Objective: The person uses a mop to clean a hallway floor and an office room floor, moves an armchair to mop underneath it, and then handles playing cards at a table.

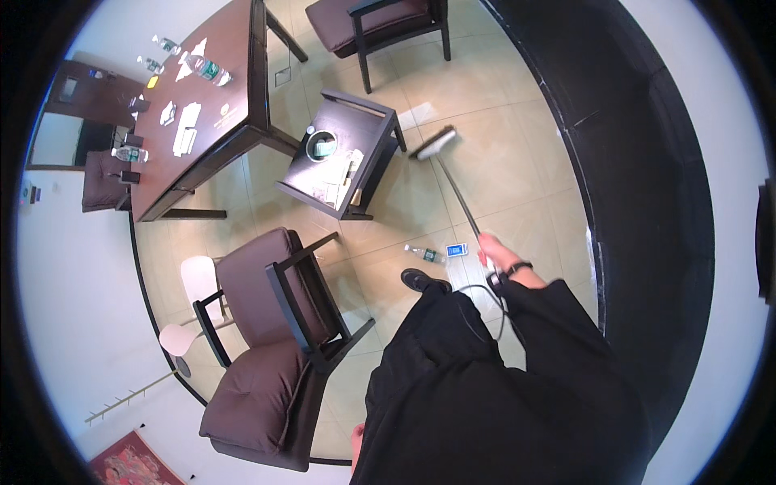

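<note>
My right hand (pixel 497 254) is closed around the thin handle of a broom (pixel 459 194). The broom slants away from me, and its white head with a dark edge (pixel 434 143) rests on the tiled floor, right of the small dark table. A dark band is on my right wrist, with a cable looped below it. A clear plastic bottle (pixel 425 254) lies on the floor beside a small blue-and-white rectangular thing (pixel 457 250), both just beyond my shoe. Only a sliver of my left hand (pixel 357 436) shows low beside my body, its fingers mostly hidden.
A small dark table (pixel 303 173) holds a round container and papers. To its left stands a large brown table (pixel 218 97) with bottles and papers. A brown cushioned armchair (pixel 263 299) is at my left, another chair (pixel 380 24) far ahead. A black band (pixel 638 162) edges the right wall.
</note>
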`<state>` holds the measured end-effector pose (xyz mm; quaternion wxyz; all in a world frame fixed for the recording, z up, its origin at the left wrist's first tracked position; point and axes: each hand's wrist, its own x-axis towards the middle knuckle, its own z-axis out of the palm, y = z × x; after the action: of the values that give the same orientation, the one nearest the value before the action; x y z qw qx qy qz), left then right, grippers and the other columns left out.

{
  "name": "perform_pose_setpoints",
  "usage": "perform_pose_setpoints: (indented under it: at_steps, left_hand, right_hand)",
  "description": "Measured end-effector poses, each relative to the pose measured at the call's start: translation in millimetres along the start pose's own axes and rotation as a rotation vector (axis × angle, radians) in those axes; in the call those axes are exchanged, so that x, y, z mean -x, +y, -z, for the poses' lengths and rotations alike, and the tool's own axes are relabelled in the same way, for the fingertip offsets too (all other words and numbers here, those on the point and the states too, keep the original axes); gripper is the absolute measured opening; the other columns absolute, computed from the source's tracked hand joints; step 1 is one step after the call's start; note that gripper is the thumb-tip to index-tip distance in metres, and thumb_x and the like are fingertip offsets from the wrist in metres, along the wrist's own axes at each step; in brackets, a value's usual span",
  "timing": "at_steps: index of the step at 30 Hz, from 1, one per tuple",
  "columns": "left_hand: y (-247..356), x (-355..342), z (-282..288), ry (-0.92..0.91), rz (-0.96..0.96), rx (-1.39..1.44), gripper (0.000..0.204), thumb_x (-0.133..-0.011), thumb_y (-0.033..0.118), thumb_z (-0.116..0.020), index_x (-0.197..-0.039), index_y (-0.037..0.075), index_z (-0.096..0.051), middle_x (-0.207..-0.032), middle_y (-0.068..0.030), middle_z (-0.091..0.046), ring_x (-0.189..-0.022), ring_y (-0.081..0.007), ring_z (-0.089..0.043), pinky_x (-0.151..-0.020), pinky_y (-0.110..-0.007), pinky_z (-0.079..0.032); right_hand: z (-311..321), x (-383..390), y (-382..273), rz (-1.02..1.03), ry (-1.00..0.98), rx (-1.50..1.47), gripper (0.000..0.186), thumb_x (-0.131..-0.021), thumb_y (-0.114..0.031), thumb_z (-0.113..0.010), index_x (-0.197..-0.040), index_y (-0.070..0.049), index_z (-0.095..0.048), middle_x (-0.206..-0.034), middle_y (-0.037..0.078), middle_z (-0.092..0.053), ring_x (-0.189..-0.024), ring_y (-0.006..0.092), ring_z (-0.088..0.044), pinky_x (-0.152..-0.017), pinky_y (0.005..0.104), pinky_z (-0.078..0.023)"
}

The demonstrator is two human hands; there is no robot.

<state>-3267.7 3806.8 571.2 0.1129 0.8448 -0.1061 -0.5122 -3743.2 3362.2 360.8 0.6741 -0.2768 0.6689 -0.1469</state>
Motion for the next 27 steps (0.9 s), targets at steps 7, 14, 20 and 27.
perform_pose_setpoints:
  at_steps: [7, 14, 20, 27]
  left_hand:
    - [-10.2, -41.4, -22.9, -0.077, -0.147, 0.01, 0.022, -0.082, 0.018, -0.056, -0.091, -0.002, -0.058, -0.082, -0.0071, -0.06, -0.075, -0.012, -0.053, -0.07, -0.025, -0.044]
    - [20.3, 18.0, -70.9, -0.216, -0.229, -0.164, 0.023, -0.084, 0.016, -0.053, -0.095, -0.003, -0.056, -0.083, -0.0073, -0.06, -0.076, -0.0135, -0.054, -0.07, -0.026, -0.044]
    - [-80.9, 25.8, -69.1, -0.213, -0.21, -0.168, 0.025, -0.083, 0.015, -0.052, -0.099, -0.004, -0.055, -0.088, -0.0095, -0.06, -0.081, -0.015, -0.056, -0.073, -0.026, -0.044]
    - [-224.2, 77.5, -2.2, -0.035, -0.217, -0.051, 0.023, -0.082, 0.016, -0.054, -0.095, -0.003, -0.056, -0.087, -0.0097, -0.061, -0.08, -0.0142, -0.056, -0.076, -0.027, -0.044]
  right_hand:
    - [-1.0, 195.2, 143.9, -0.269, 0.027, -0.092, 0.019, -0.088, -0.022, -0.035, -0.08, -0.007, -0.044, -0.049, 0.01, -0.044, -0.033, 0.0224, -0.045, -0.031, 0.0364, -0.036]
    - [59.1, 268.0, 174.7, -0.205, 0.061, 0.113, 0.018, -0.082, -0.017, -0.042, -0.071, -0.004, -0.048, -0.048, 0.009, -0.047, -0.034, 0.0203, -0.047, -0.031, 0.035, -0.038]
    - [104.4, 271.5, 118.9, 0.054, 0.247, 0.503, 0.018, -0.079, -0.018, -0.048, -0.084, -0.003, -0.055, -0.058, 0.01, -0.055, -0.045, 0.0191, -0.054, -0.041, 0.0338, -0.045]
    - [140.0, 223.5, 127.0, 0.013, 0.248, 0.095, 0.034, -0.083, -0.02, -0.049, -0.112, -0.002, -0.046, -0.059, 0.011, -0.052, -0.047, 0.0194, -0.053, -0.038, 0.0345, -0.041]
